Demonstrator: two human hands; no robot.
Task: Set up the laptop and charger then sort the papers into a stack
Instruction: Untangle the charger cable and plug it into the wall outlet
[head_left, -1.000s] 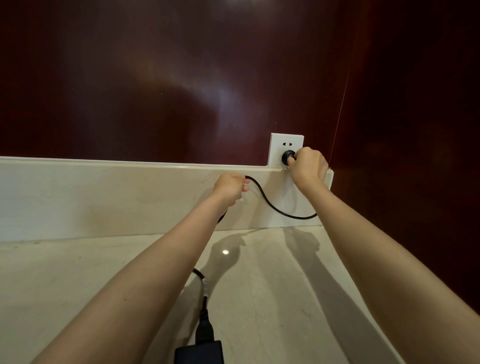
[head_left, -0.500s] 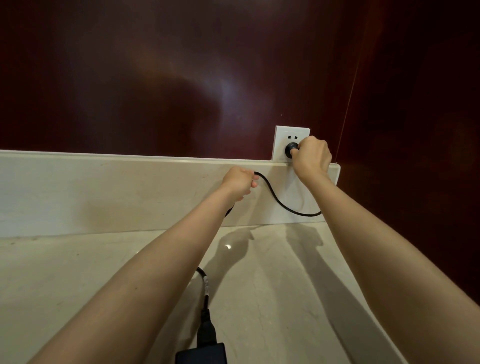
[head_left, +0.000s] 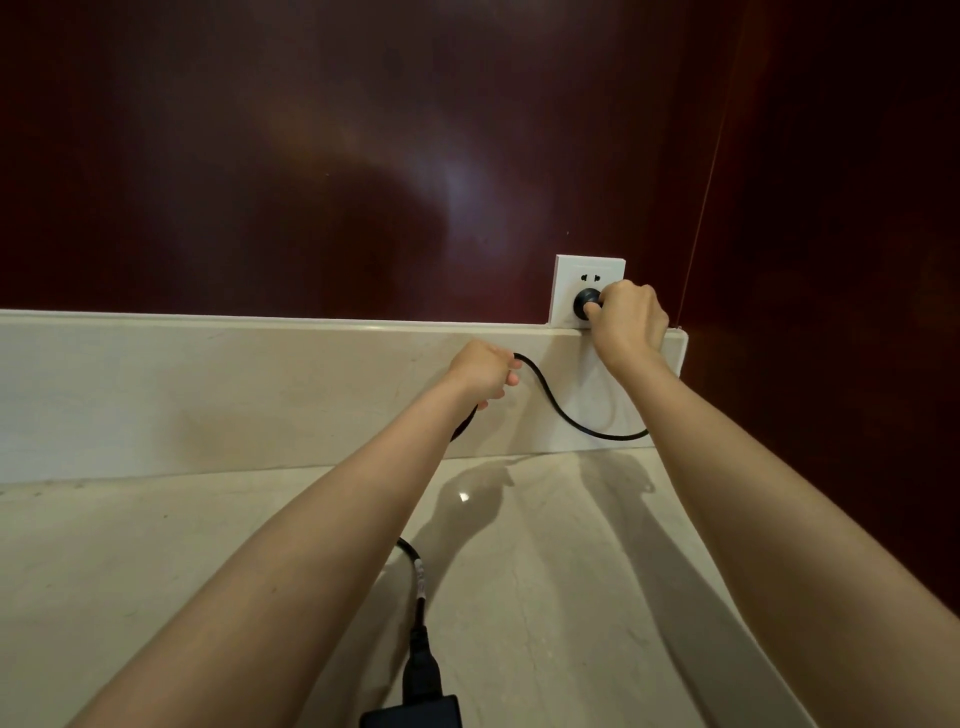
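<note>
A white wall socket sits on the dark red wall just above the marble backsplash. My right hand grips the black round plug, which sits against the socket's lower holes. My left hand holds the black cable, which loops down between my hands. Further along, the cable runs under my left forearm to the black charger brick at the bottom edge. No laptop or papers are in view.
The pale marble countertop stretches left and ends at a right edge near the dark red side wall. A low marble backsplash runs along the back.
The view has shifted slightly; my left hand has drifted a little right along the cable. My right hand stays on the plug at the socket.
</note>
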